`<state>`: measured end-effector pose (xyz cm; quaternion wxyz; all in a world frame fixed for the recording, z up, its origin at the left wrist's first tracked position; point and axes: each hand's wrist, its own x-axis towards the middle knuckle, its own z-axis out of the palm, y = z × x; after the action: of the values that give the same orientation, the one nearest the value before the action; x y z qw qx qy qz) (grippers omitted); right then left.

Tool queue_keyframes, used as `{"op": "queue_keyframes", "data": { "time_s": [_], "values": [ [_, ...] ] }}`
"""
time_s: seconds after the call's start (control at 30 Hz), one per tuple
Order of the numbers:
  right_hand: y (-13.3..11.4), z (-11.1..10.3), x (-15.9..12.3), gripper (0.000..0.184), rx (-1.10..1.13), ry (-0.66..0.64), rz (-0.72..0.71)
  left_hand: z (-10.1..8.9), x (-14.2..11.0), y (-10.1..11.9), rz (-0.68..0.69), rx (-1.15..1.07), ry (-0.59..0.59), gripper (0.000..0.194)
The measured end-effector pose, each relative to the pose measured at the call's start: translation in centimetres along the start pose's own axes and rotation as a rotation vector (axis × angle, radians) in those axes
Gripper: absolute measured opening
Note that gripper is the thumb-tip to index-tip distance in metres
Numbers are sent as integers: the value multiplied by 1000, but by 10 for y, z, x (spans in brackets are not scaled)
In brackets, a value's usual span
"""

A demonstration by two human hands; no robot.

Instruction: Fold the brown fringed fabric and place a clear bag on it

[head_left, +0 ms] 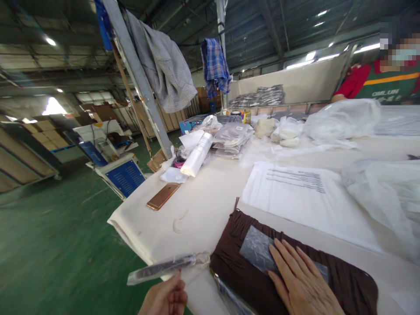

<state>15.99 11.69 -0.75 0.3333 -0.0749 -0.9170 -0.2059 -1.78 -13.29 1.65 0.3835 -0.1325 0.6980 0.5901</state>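
Observation:
My right hand [300, 280] lies flat, fingers stretched out, on a dark brown folded garment [236, 258] at the near edge of the white table [203, 205]. Under its fingertips sits a grey plastic-wrapped card [256, 249]. My left hand [164, 297] is low at the table's near edge, fingers pinched on the edge of a clear plastic bag [164, 267] that stretches out to the left of the garment.
A rose-gold phone [163, 196] lies near the table's left edge. A stack of printed clear bags [295, 197] lies beyond the garment. A roll of plastic [197, 154], packed items and loose bags crowd the far side. A person in a red and green top [387, 83] stands at the back right.

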Motion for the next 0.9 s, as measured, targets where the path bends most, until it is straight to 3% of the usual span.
{"op": "queue_keyframes", "data": {
  "time_s": [0.07, 0.17, 0.23, 0.33, 0.47, 0.5, 0.57, 0.67, 0.77, 0.9],
  "values": [
    [-1, 1, -1, 40, 9, -13, 5, -3, 5, 9, -134, -230, 100, 40],
    [-1, 2, -3, 40, 17, -24, 3, -14, 22, 18, -98, -280, 308, 41],
    [-1, 3, -5, 40, 19, -28, 3, -22, 33, 18, 27, -193, 388, 42],
    [-2, 5, -6, 40, 25, -25, 27, -29, 36, 20, 279, 6, 413, 44],
    [-3, 5, -5, 42, 36, -54, 51, -10, 7, 47, 782, 412, 461, 39],
    [-3, 5, -5, 43, 41, -50, 60, 1, -2, 57, 926, 484, 440, 35],
    [-4, 4, -4, 46, 61, -29, 96, 30, -18, 74, 1183, 578, 261, 26],
    [-4, 2, -4, 55, 127, -20, 177, 80, -23, 80, 1410, 806, -48, 20],
    [-4, -3, -5, 63, 233, -26, 289, 126, -8, 60, 1534, 1223, -262, 20],
    [-2, -10, -7, 55, 342, -92, 333, 157, 16, 30, 1556, 1333, -416, 13]
  ]
}}
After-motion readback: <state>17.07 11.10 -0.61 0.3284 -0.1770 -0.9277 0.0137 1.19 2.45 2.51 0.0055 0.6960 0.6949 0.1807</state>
